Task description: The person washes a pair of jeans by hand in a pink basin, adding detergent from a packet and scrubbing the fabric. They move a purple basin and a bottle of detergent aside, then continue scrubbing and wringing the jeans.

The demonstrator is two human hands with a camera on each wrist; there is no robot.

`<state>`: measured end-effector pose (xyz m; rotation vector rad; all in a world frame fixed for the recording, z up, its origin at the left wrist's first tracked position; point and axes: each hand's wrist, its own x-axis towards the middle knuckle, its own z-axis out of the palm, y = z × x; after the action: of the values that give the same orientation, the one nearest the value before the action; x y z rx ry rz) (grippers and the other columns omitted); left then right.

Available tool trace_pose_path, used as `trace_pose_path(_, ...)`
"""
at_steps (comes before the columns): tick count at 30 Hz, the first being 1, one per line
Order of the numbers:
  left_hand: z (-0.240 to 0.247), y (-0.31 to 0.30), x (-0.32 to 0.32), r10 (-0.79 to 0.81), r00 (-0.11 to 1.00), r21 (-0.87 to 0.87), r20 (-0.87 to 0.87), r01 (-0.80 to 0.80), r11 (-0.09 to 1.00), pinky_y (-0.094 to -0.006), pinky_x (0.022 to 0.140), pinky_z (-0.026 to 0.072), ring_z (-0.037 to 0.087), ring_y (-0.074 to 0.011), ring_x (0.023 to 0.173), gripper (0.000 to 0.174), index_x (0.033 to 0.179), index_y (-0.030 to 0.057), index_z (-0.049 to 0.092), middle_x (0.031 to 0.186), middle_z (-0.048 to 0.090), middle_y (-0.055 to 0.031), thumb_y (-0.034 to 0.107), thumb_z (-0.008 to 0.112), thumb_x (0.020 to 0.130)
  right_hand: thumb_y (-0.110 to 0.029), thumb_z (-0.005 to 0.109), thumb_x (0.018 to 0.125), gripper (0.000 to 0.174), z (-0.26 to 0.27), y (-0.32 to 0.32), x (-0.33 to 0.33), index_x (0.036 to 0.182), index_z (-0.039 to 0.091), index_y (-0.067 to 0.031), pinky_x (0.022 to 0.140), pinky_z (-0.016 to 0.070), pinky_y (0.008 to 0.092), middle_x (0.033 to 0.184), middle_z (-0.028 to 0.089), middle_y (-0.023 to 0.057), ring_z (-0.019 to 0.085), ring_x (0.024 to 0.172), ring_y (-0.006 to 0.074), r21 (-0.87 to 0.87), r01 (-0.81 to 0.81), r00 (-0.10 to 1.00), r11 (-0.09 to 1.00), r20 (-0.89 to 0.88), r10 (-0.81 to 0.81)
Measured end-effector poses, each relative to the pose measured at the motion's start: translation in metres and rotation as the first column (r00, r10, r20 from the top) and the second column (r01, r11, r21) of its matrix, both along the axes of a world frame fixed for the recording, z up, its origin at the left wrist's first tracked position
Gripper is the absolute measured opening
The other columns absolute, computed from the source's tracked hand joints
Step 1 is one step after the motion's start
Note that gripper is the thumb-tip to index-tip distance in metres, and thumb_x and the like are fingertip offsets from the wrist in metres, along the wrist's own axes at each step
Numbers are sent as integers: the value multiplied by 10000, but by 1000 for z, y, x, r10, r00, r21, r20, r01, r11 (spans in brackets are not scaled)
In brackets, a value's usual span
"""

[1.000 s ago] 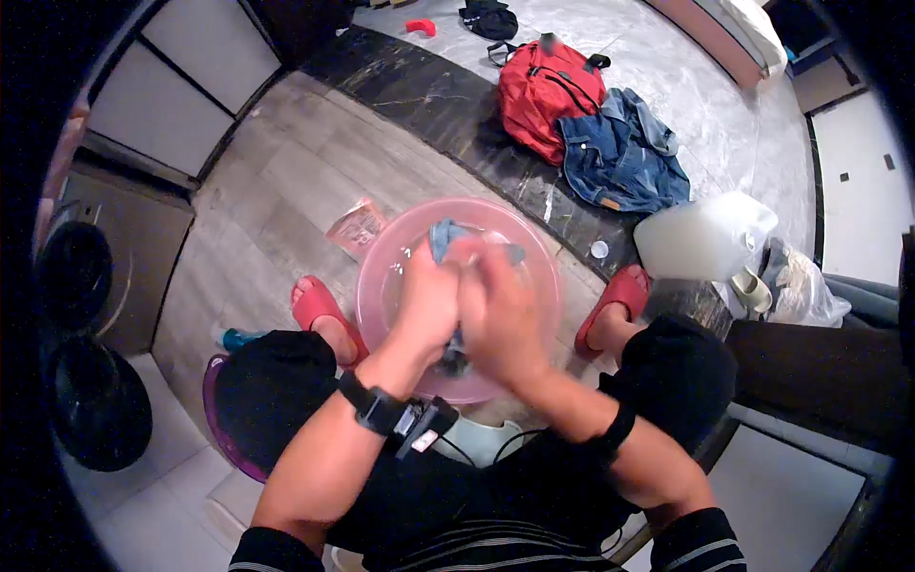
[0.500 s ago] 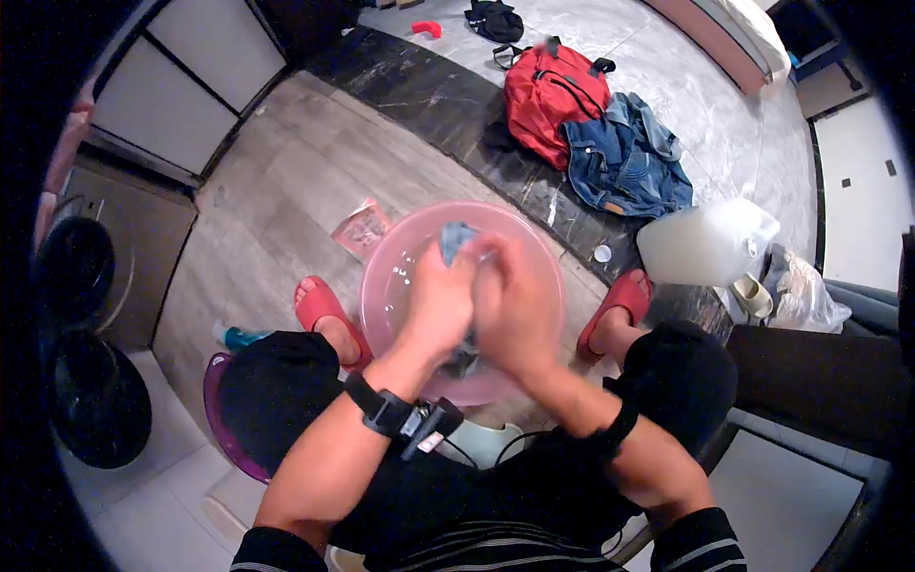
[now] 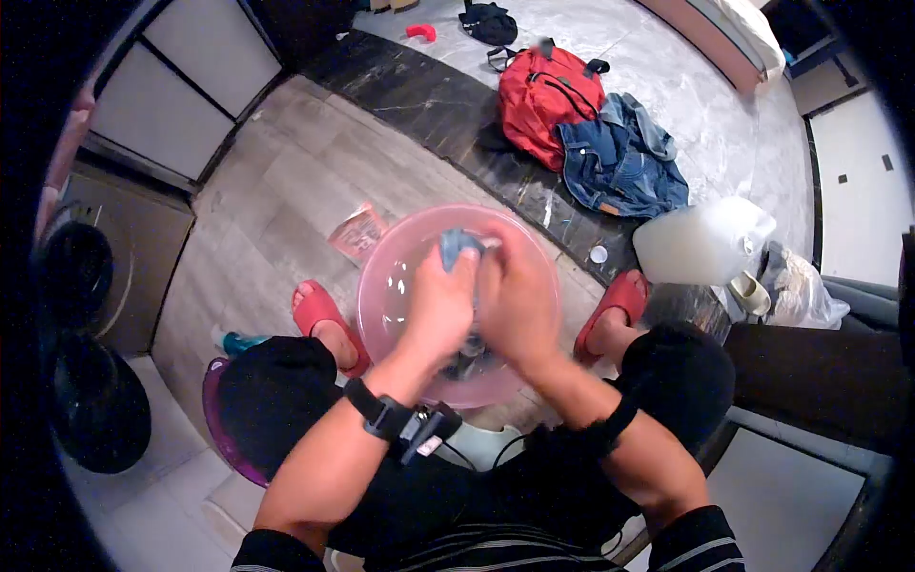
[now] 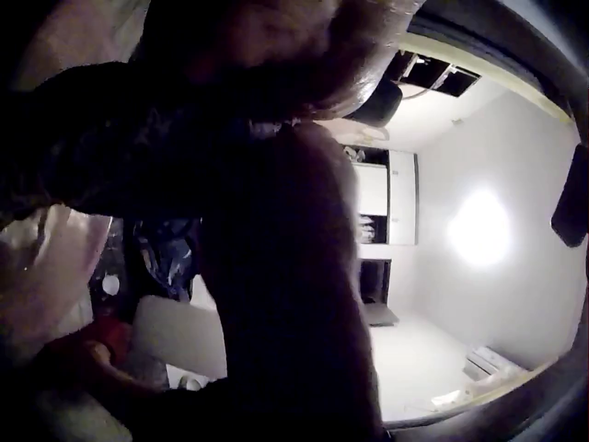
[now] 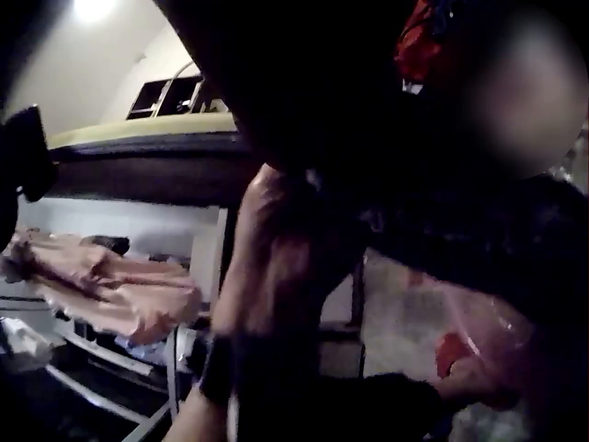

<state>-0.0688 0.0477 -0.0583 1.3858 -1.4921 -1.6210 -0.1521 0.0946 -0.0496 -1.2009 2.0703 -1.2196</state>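
Both hands (image 3: 440,305) (image 3: 519,307) clench their fingers on blue-grey cloth (image 3: 454,250) over the pink basin (image 3: 376,286).

We've got smooth, glossy plastic on the pink basin (image 3: 383,305), limp matt fabric on the blue cloth (image 3: 452,250), translucent plastic on the jug (image 3: 701,240). Backpack (image 3: 548,110) reads to us as woven fabric, garment (image 3: 624,172) as rough denim. Floor (image 3: 262,167) looks like matt wood planking, dark strip (image 3: 419,114) polished stone, bag (image 3: 805,297) thin crinkled plastic.
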Motion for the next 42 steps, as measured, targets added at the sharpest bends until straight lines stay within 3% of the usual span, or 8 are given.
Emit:
trace_pose_path(5, -4, 11, -1, 102, 968, 273, -227, -38, 961, -289, 684, 472, 557, -124, 820, 192, 1082, 61, 550, 921, 600, -45, 186, 485, 951, -210, 503, 890, 291, -10, 5, -1, 1179, 504, -173, 623, 478, 545, 817, 630, 244, 611, 697, 452, 139, -45, 999, 989, 6, 45)
trace_pose_path(9, 12, -8, 8, -75, 997, 335, -27, 80, 939, -297, 754, 474, 557, -129, 897, 216, 1140, 65, 528, 997, 594, -45, 165, 457, 963, -183, 496, 890, 304, -7, 15, 19, 1193, 492, -159, 597, 478, 541, 797, 627, 247, 609, 691, 453, -135, -96, 995, 986, 11, 98)
trace_pose_path(12, 2, 9, 5, 55, 978, 271, -203, 2, 963, -316, 799, 472, 549, -144, 957, 246, 1173, 40, 513, 1054, 583, -66, 150, 459, 958, -151, 490, 882, 298, -8, 14, 5, 1180, 494, -151, 600, 472, 543, 798, 623, 249, 610, 712, 451, 125, -146, 989, 981, 35, 143)
trace_pose_path(17, 1, -11, 5, -77, 989, 114, 123, 63, 991, -317, 790, 446, 573, -174, 943, 258, 1136, 1, 531, 1006, 614, -108, 169, 469, 950, -157, 496, 875, 319, -15, 11, 13, 1194, 484, -163, 603, 473, 539, 756, 616, 245, 617, 696, 434, -117, -71, 997, 991, 26, 74)
trace_pose_path(21, -9, 12, -4, 67, 997, -43, -34, -68, 997, -345, 715, 468, 594, -177, 818, 222, 1064, 8, 559, 899, 635, -83, 177, 482, 942, -74, 500, 848, 308, -13, -6, -12, 1153, 537, -100, 713, 477, 429, 889, 626, 216, 627, 808, 381, 57, -28, 1000, 998, 0, 28)
trace_pose_path(31, -6, 0, 1, -12, 997, 94, -72, 19, 995, -311, 736, 466, 560, -131, 830, 215, 1088, 16, 548, 906, 611, -67, 168, 479, 952, -158, 486, 880, 304, -12, 5, -6, 1183, 474, -155, 605, 473, 550, 769, 616, 244, 600, 690, 454, -19, -29, 999, 999, -25, 28)
trace_pose_path(33, 25, -7, 3, -32, 997, 158, 72, 20, 987, -306, 752, 451, 549, -127, 853, 219, 1086, 9, 553, 909, 605, -61, 162, 469, 953, -169, 503, 879, 312, -14, 12, 18, 1188, 470, -155, 590, 471, 547, 760, 612, 257, 599, 690, 455, -290, -116, 993, 950, -55, 104)
trace_pose_path(42, 9, -6, 5, 3, 1000, 139, 2, -4, 990, -304, 719, 459, 552, -129, 809, 210, 1047, -1, 545, 868, 596, -56, 170, 465, 955, -121, 489, 877, 301, -7, 12, 16, 1178, 494, -125, 671, 469, 498, 868, 629, 232, 611, 768, 423, -87, -98, 995, 991, 26, 100)
